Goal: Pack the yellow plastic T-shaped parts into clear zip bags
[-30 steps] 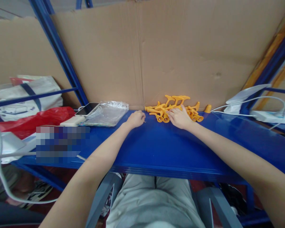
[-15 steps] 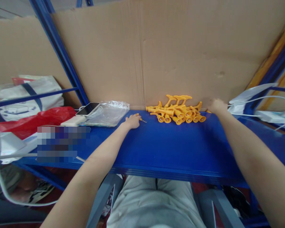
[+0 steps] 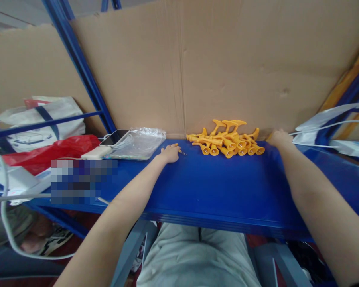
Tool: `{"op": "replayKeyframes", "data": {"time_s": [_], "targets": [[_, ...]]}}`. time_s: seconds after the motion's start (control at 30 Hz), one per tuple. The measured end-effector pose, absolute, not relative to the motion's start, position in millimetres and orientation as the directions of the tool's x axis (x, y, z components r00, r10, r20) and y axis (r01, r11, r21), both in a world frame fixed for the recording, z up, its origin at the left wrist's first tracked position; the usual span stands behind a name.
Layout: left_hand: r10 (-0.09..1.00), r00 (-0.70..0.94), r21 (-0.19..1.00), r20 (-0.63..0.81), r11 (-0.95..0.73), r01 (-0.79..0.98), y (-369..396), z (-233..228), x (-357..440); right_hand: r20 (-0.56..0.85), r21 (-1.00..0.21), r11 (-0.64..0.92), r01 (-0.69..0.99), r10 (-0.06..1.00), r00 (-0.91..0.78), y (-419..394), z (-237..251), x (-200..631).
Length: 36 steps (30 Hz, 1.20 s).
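Note:
My left hand [image 3: 169, 154] rests on the blue tabletop [image 3: 203, 187], closed around a small corkscrew [image 3: 183, 152]. Its metal spiral points right, and a bit of yellow shows above my fingers. To the right lies a pile of yellow plastic corkscrews [image 3: 227, 140], with flared, bell-shaped ends facing me and thin metal tips inside several of them. Just beyond the pile's right end, my right hand [image 3: 280, 138] is closed at the back of the table. A yellow piece [image 3: 269, 138] peeks out at its fingertips; most of it is hidden.
Cardboard [image 3: 227, 63] stands upright along the back edge. Left of my left hand are a clear plastic bag [image 3: 148, 141], a phone [image 3: 115, 137], a white power bank [image 3: 96, 153] and a red bag [image 3: 60, 149]. White cables and a white power strip [image 3: 351, 147] sit at right.
The view has shifted slightly, moving everything a little to the right. My right hand, blurred before, is now clearer with a yellow piece at its fingertips. My left hand keeps the corkscrew.

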State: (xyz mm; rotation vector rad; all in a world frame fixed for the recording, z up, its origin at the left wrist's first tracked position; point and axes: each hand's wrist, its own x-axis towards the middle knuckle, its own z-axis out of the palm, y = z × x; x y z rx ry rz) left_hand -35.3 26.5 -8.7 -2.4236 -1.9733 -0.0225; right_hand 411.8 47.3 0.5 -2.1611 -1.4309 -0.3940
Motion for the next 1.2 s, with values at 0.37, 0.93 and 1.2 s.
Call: {"op": "replayKeyframes", "data": {"time_s": [0.37,0.93,1.2], "targets": [[0.979,0.205,-0.041,-0.005,-0.205,0.978,25.3,-6.5,-34.7,0.242,-0.273,-0.555,0.786,0.751,0.614,23.1,13.7,389.7],[0.979,0.204,-0.039,-0.027,-0.205,0.978,24.0,-5.6,-34.0,0.239,-0.266,-0.510,0.818,0.787,0.569,18.1,19.6,381.1],[0.977,0.210,-0.036,-0.032,-0.211,0.977,22.9,-4.6,-33.9,0.173,-0.100,-0.452,0.887,0.869,0.463,27.7,12.3,394.2]]}}
